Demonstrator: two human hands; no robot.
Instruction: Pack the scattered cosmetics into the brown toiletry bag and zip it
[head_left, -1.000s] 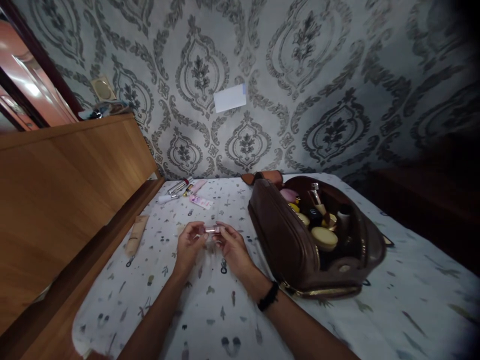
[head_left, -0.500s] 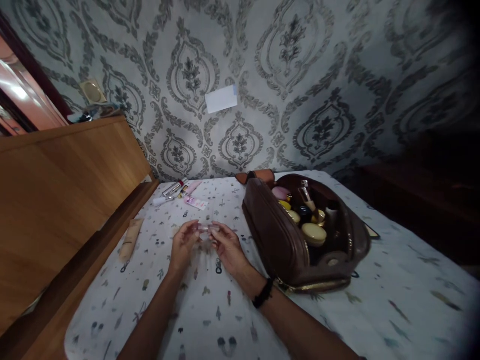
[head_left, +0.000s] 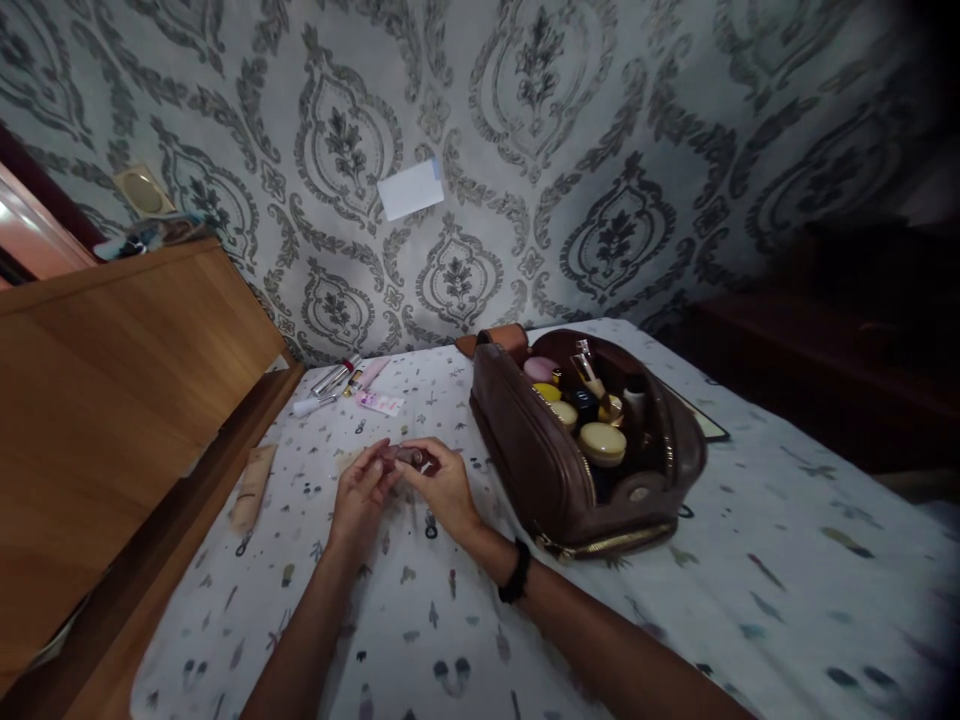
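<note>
Near the middle of the patterned white cloth, a small pinkish tube [head_left: 409,456] lies between my two hands. My left hand [head_left: 363,497] has its fingers closed on the tube's left end. From the other side, my right hand [head_left: 444,490], with a black band at the wrist, pinches the same tube. To the right stands an open brown bag [head_left: 525,450] holding round yellow and pink cases, a small glass bottle and other cosmetics. A beige tube [head_left: 253,488] lies left of my hands.
Silvery tubes [head_left: 333,377], a white tube [head_left: 313,405] and a pink-and-white packet [head_left: 380,403] lie at the back left. A wooden panel [head_left: 135,380] borders the left side. Behind the bag are an orange-brown item [head_left: 504,341] and the patterned wall [head_left: 457,280].
The view has shifted a little to the right. My hands have come closer together around the tube, and its visible part is now shorter and darker.
</note>
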